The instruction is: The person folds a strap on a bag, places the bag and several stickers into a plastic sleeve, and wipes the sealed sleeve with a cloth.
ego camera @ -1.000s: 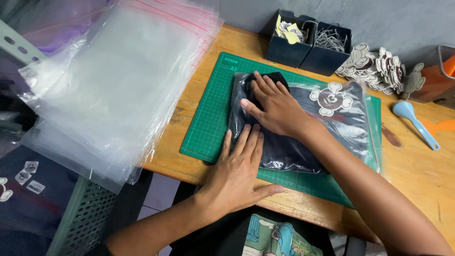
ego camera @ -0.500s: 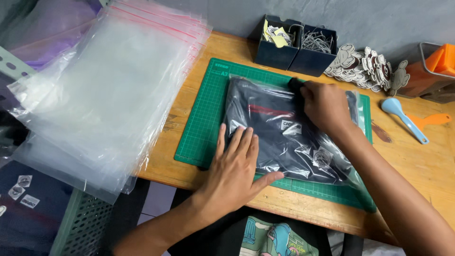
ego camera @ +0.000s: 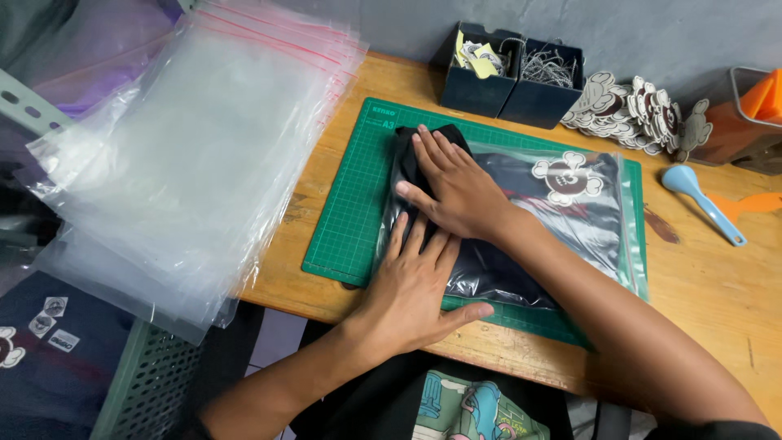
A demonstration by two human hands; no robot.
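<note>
Since half a second earlier the right hand (ego camera: 456, 191) had swept from the upper right corner of the bagged garment (ego camera: 521, 228) back to its upper left end, where dark cloth poked out of the bag's mouth; to judge by that, the pressing had gone over to the open end, flattening the bag. The left hand (ego camera: 415, 285) had stayed put.

Nearest the camera, low in the frame's centre, the left hand lay flat, fingers spread and palm down on the bag's lower left part, gripping nothing. Just above it, touching it at the fingertips, the right hand was likewise splayed flat, pinning the dark fabric (no grasp, only pressure). The clear zip bag with the dark folded garment lay on the green cutting mat (ego camera: 350, 220) under both hands, stretching off to the right, a skull-shaped tag (ego camera: 570, 177) showing inside.

Farther off, a stack of empty clear bags (ego camera: 195, 155) filled the upper left of the surface (ego camera: 709, 285).
</note>
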